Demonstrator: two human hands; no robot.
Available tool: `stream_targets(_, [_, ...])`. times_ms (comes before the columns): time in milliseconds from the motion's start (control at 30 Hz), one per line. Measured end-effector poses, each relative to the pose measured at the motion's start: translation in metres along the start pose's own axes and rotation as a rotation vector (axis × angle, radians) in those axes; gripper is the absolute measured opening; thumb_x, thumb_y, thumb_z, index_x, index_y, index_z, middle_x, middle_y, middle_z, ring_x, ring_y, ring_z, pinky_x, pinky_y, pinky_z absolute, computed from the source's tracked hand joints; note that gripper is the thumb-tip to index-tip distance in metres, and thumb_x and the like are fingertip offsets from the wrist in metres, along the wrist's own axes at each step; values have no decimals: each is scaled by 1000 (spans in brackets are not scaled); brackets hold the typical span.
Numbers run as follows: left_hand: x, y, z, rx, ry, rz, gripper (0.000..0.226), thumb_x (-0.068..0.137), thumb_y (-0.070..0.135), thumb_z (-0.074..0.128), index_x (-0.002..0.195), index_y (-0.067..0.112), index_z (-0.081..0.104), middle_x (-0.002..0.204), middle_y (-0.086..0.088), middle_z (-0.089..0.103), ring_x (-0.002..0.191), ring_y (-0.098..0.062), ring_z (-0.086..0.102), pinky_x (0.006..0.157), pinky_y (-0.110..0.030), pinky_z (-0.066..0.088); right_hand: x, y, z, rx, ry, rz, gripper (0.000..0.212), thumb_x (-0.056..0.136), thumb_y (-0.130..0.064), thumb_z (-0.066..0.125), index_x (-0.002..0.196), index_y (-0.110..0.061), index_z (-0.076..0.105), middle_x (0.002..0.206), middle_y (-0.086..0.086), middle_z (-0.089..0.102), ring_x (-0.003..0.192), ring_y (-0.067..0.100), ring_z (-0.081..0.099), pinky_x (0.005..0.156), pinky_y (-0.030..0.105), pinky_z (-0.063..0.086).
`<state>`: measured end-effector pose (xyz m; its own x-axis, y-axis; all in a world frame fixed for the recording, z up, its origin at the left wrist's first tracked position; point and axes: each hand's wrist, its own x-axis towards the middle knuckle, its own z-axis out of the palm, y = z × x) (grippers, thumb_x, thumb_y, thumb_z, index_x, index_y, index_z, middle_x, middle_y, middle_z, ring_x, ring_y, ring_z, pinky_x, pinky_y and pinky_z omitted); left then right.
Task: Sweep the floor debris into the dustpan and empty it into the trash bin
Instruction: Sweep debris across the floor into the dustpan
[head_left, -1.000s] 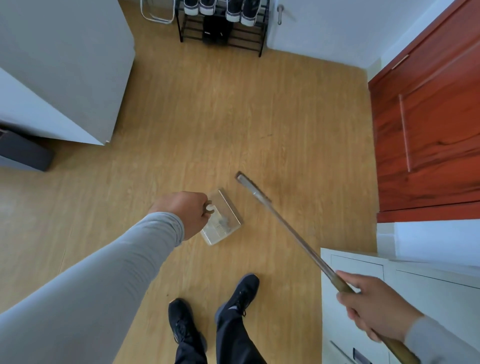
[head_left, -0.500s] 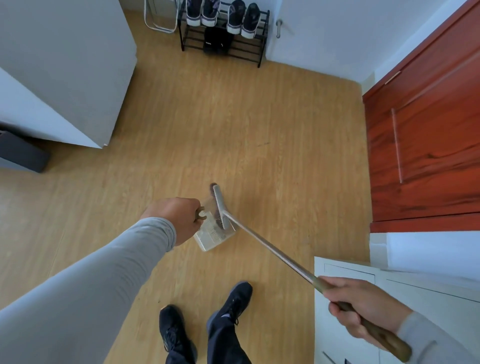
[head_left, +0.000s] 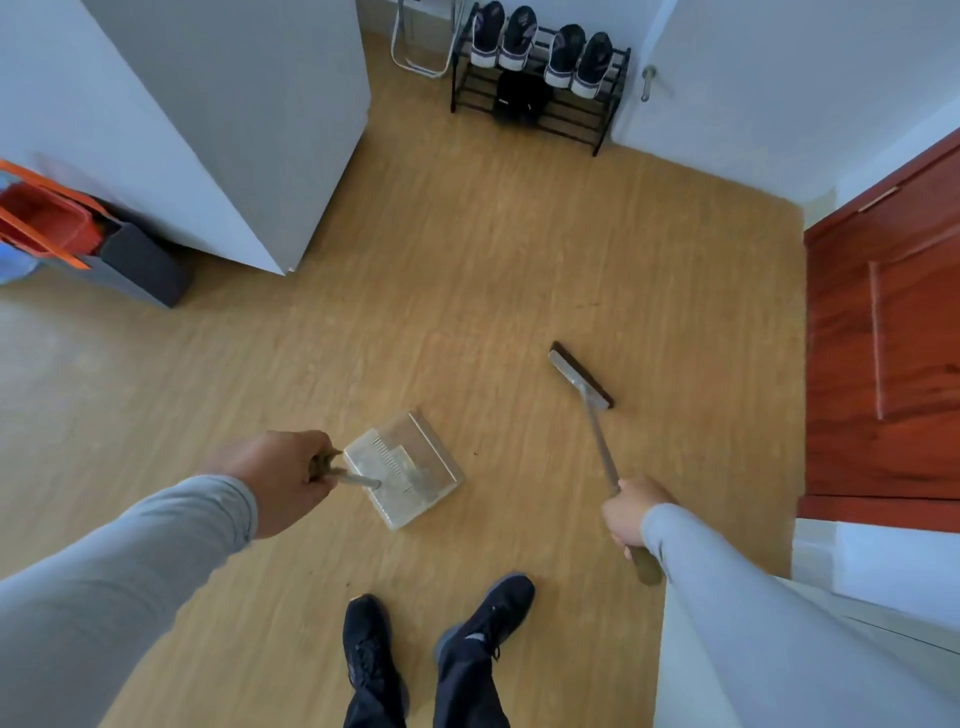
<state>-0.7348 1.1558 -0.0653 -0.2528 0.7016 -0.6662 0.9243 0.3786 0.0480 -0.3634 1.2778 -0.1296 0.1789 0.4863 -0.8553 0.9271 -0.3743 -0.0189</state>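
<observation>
A clear plastic dustpan (head_left: 405, 467) lies on the wooden floor just ahead of my feet, its mouth turned toward the right. My left hand (head_left: 275, 478) grips its handle from the left. My right hand (head_left: 631, 512) grips the long handle of the broom (head_left: 581, 376), whose dark brush head rests on the floor to the right of the dustpan, well apart from it. A tiny dark speck of debris (head_left: 477, 453) lies on the floor just right of the dustpan. A dark grey bin with a red-orange top (head_left: 93, 244) stands at the far left against the wall.
A white cabinet (head_left: 208, 119) juts out at the upper left. A black shoe rack (head_left: 540, 78) with shoes stands at the back by a white door. A red-brown wooden door (head_left: 893, 338) fills the right side, and a white unit (head_left: 857, 613) sits at my lower right.
The broom head has swung away from the dustpan to the right and now rests on the floor. My view has pulled back, bringing the bin at the left into sight.
</observation>
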Motion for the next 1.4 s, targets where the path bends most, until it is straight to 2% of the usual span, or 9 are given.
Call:
stream_targets(167, [4, -10, 0, -17, -6, -1, 18, 94, 51, 50, 105, 40, 58, 86, 16, 61, 76, -10, 62, 68, -29, 56, -53, 6, 86, -56, -134, -81, 66, 93, -16, 46, 156, -24, 29, 136, 4, 56, 106, 27, 66, 84, 35, 59])
stream_targets(333, [6, -5, -5, 3, 3, 22, 21, 96, 48, 47, 106, 34, 59, 91, 13, 65, 80, -14, 64, 62, -28, 50, -101, 32, 52, 153, -451, -73, 75, 89, -6, 57, 157, -28, 33, 71, 8, 60, 47, 16, 48, 42, 26, 43])
stream_targets(433, [4, -10, -4, 1, 6, 27, 22, 97, 48, 46, 105, 33, 59, 91, 11, 65, 79, -14, 65, 63, -28, 51, -127, 46, 4, 384, -532, -39, 58, 96, -2, 59, 149, -21, 45, 63, 11, 54, 40, 15, 37, 36, 19, 34])
stream_targets(600, [-21, -42, 11, -30, -9, 37, 15, 96, 48, 49, 98, 35, 57, 83, 13, 63, 72, -9, 62, 59, -25, 48, -156, 54, -15, 412, -350, -66, 60, 96, 2, 57, 149, -21, 42, 61, 13, 51, 35, 16, 37, 33, 19, 32])
stream_targets(833, [-57, -95, 39, -67, -25, -8, 13, 92, 49, 53, 96, 37, 58, 79, 14, 63, 69, -9, 62, 63, -27, 54, -93, -1, 30, 34, -17, -47, 66, 91, -11, 49, 154, -24, 36, 76, 8, 62, 47, 19, 54, 43, 24, 43])
stream_targets(1033, [-69, -106, 64, -21, -37, -20, 14, 93, 49, 50, 94, 37, 56, 78, 13, 63, 70, -10, 62, 62, -28, 54, -114, -35, 133, -114, -164, -15, 49, 88, -10, 49, 137, -6, 50, 105, 12, 69, 85, 30, 67, 82, 36, 61])
stream_targets(1167, [-74, -116, 77, -58, -24, -26, 13, 92, 50, 48, 93, 38, 55, 75, 14, 64, 68, -11, 63, 67, -33, 58, -159, -25, 161, -96, -322, -108, 59, 88, -10, 48, 146, -18, 42, 87, 7, 64, 68, 21, 58, 67, 33, 60])
stream_targets(1267, [-71, -116, 77, -61, -4, -8, 14, 92, 49, 48, 93, 37, 56, 76, 13, 64, 68, -12, 64, 67, -33, 58, -169, -17, 135, 4, -455, -94, 74, 90, -6, 51, 158, -24, 28, 74, 6, 60, 48, 11, 46, 44, 24, 45])
stream_targets(1400, [-77, -119, 75, -73, 6, -10, 13, 93, 47, 49, 93, 35, 56, 78, 14, 64, 71, -12, 63, 66, -31, 57, -174, -10, 81, 252, -515, -24, 67, 96, -2, 55, 156, -22, 32, 62, 4, 56, 43, 9, 39, 37, 20, 34])
